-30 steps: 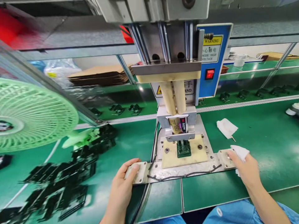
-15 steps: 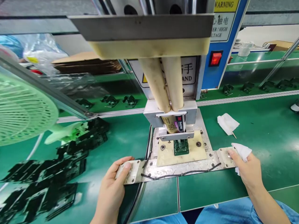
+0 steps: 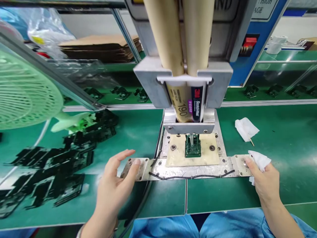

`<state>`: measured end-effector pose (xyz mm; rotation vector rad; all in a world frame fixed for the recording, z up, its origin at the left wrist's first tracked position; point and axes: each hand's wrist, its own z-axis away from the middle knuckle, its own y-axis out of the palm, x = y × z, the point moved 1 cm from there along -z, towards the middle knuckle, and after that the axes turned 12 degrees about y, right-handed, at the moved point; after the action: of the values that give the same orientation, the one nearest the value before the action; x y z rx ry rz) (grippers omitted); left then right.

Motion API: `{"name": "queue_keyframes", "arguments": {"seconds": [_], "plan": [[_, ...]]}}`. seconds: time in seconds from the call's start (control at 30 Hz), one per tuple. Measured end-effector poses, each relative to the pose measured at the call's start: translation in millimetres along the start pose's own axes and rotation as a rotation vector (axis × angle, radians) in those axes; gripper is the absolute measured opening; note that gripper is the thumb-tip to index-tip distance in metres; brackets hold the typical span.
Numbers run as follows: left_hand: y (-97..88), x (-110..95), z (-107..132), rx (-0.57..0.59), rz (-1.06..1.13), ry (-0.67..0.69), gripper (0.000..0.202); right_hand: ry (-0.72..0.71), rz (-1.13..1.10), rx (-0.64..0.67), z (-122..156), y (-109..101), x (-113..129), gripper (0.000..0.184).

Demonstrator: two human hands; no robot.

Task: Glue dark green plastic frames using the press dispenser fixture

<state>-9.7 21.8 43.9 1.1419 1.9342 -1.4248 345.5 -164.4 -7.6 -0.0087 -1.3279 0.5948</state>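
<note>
My left hand point(image 3: 116, 185) is at the left end of the metal base plate point(image 3: 160, 172), fingers apart, thumb tip over the left metal block point(image 3: 138, 169). At the other end, my right hand point(image 3: 266, 181) pinches a crumpled white tissue point(image 3: 260, 160), its thumb on a round button point(image 3: 246, 163). Between the hands, a green circuit board point(image 3: 193, 152) sits on a cream pad point(image 3: 177, 157). Above it, a grey holder point(image 3: 148, 81) carries a twin adhesive cartridge point(image 3: 179, 104), whose clear nozzle point(image 3: 191, 139) points down at the board.
Many dark parts point(image 3: 44, 178) lie in rows on the left, under a green fan point(image 3: 27, 92). Another white tissue with a thin stick point(image 3: 246, 128) lies to the right. A blue machine box point(image 3: 247, 69) with a red switch stands behind. Small boards point(image 3: 121, 92) line the back shelf.
The cartridge holder has risen from the board, showing more of the nozzle, and the upper press plate has left the view. My left fingers have opened away from the block; my right hand stays put.
</note>
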Motion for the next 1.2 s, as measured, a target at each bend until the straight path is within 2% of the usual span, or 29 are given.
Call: {"name": "queue_keyframes", "arguments": {"seconds": [0.07, 0.1, 0.23, 0.3, 0.37, 0.47, 0.57, 0.67, 0.73, 0.83, 0.9, 0.97, 1.1, 1.2], "plan": [[1.5, -22, -6, 0.049, -0.074, 0.190, 0.048, 0.001, -0.005, 0.004, -1, 0, 0, 0.067], [5.9, -32, -10, 0.131, -0.054, 0.234, 0.052, 0.003, -0.010, 0.005, -1, 0, -1, 0.067], [43.8, -58, -27, 0.536, 0.142, 0.192, 0.081, 0.004, -0.003, 0.014, -3, 1, -2, 0.067], [65.7, -62, -34, 0.667, 0.211, 0.147, 0.088, 0.007, -0.002, 0.023, -4, 1, -3, 0.068], [81.9, -64, -40, 0.731, 0.279, 0.127, 0.078, 0.009, -0.008, 0.034, -4, 1, -3, 0.068], [90.4, -69, -43, 0.754, 0.468, 0.119, 0.058, 0.006, -0.019, 0.059, -6, 3, -4, 0.067], [85.8, -76, -42, 0.774, 0.595, 0.027, 0.049, -0.002, -0.026, 0.064, -7, 3, -5, 0.067], [78.7, -85, -39, 0.798, 0.518, -0.134, 0.047, -0.005, -0.030, 0.058, -7, 3, -4, 0.068], [74.3, -90, -36, 0.853, 0.453, -0.222, 0.048, 0.001, -0.034, 0.065, -7, 3, -3, 0.068], [64.2, -94, -30, 0.967, 0.424, -0.324, 0.053, 0.026, -0.015, 0.063, -5, 1, 0, 0.067], [52.8, -91, -27, 0.987, 0.429, -0.362, 0.053, 0.037, 0.000, 0.047, -3, 0, 2, 0.068], [38.2, -86, -24, 0.937, 0.441, -0.327, 0.052, 0.042, 0.007, 0.027, -2, -1, 1, 0.070], [5.9, -79, -15, 0.745, 0.451, -0.135, 0.058, 0.045, 0.046, -0.027, -2, -6, -4, 0.072], [-13.6, -82, -4, 0.646, 0.471, 0.015, 0.053, 0.064, 0.114, -0.078, -4, -10, -6, 0.074]]}}
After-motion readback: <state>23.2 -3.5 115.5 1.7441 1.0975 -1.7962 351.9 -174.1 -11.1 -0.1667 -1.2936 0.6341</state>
